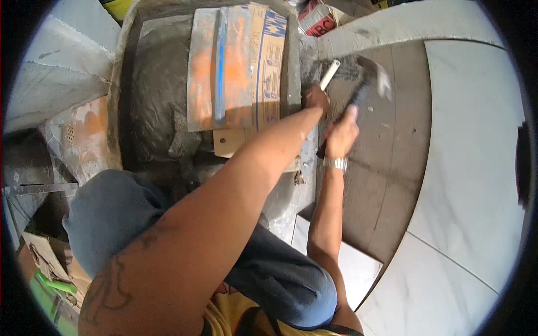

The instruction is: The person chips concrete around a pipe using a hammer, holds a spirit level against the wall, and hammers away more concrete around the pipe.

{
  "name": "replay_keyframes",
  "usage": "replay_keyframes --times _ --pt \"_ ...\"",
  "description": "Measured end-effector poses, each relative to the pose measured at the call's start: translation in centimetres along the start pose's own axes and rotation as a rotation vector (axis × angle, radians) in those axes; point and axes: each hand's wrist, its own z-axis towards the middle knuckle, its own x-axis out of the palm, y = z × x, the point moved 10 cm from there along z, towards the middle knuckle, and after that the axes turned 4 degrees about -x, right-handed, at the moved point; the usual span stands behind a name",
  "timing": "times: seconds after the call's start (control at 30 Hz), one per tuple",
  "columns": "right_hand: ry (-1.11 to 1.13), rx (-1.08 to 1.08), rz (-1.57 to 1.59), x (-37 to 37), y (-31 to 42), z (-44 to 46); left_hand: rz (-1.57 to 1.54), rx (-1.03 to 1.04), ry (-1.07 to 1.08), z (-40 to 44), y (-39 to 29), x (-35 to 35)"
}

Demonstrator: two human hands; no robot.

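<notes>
My right hand is closed round the dark handle of a hammer; its metal head is blurred over the bare grey floor strip. A metal-banded watch sits on that wrist. Just up and left of it, my left hand is closed beside a pale rod-like piece, which sticks up from the fist. The fingers of the left hand are mostly hidden by its wrist. Both hands are close together at the edge between the trough and the floor strip.
A trough holds wet grey mortar. Across it lies an orange-stained board with a blue strip, beside printed cardboard. White marbled tiles cover the right side. A curved pale slab runs along the top.
</notes>
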Motion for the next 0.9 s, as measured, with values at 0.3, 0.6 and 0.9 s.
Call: replay_keyframes --times 0.3,0.6,0.9 --pt "0.048 -0.001 -0.251 0.7 -0.1 0.1 -0.026 -0.010 -0.027 0.2 1.7 1.6" --pt "0.107 -0.102 -0.241 2.0 -2.2 0.8 -0.180 -0.117 0.053 0.8 2.8 2.3" --pt "-0.221 -0.396 0.014 -2.9 6.1 -3.2 0.035 0.006 -0.054 0.8 2.2 2.2"
